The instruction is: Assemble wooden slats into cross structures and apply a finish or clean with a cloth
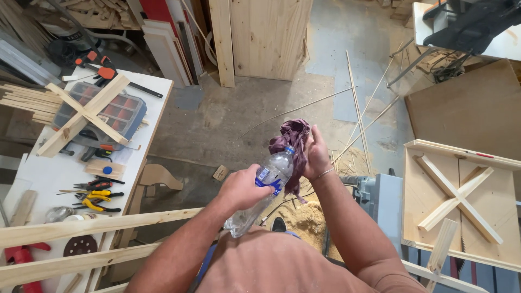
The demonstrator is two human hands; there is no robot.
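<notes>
1. The bare concrete workshop floor (217, 125), littered with thin offcut strips and a heap of pale sawdust (309, 220), is lying below the person, who is standing between two benches.
2. The long white worktable (54, 173) on the person's left is carrying a pale wooden cross-shaped frame (87, 114) resting on a clear-lidded parts organiser with red compartments (116, 111), plus a cluster of yellow-handled pliers (97, 201).
3. The plywood-topped bench (434, 190) on the right is carrying a second pale wooden X-brace (458, 198).
4. The clear crushed plastic water bottle with a blue label (268, 184) is being held tilted in mid-air over the sawdust, neck uppermost and pointing into the cloth.
5. The left hand (241, 187) is closing round the bottle's middle, gripping it firmly.
6. The right hand (316, 154) is clutching a crumpled maroon cloth rag (293, 141) and pressing it against the bottle's mouth.
7. The cap appears to be off, though the rag is covering the neck and this cannot be confirmed.
8. Recommended technique, as a judgement: keep the rag bunched tight over the opening, tip the bottle gradually, and squeeze lightly so the cloth is wetting evenly without dripping.
</notes>
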